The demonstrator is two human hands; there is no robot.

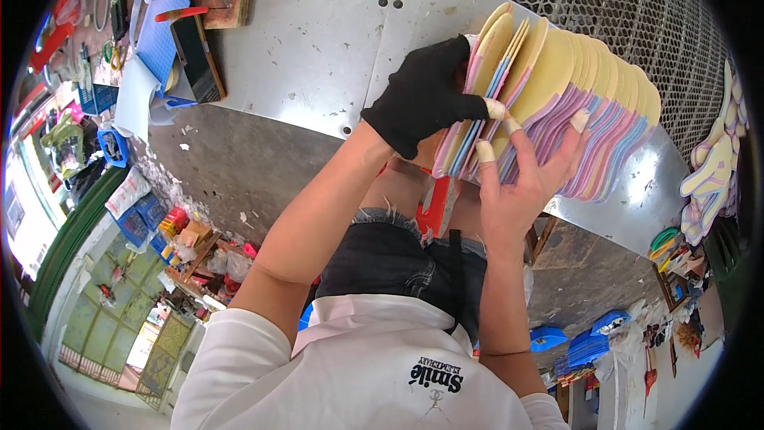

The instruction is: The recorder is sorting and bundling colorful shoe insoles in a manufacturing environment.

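A long row of shoe insoles point(593, 84), yellow at the upper ends and striped pink, purple and blue below, stands on edge, leaning over one another on the metal table. My left hand point(422, 95), in a black glove with tape on the bare thumb tip, closes round several insoles at the row's left end; its other fingertips are hidden behind them. My right hand point(519, 179) is ungloved, with pale tape on several fingertips. Its fingers are spread and rest on the lower, coloured edges of the insoles, just right of my left thumb.
The metal table point(310, 40) curves round in front of me, with metal mesh point(676, 16) beyond. A phone point(197, 60) lies at the left beside blue sheets point(163, 28). More insoles point(711, 171) are heaped at the far right. A red stool part point(434, 207) shows between my legs.
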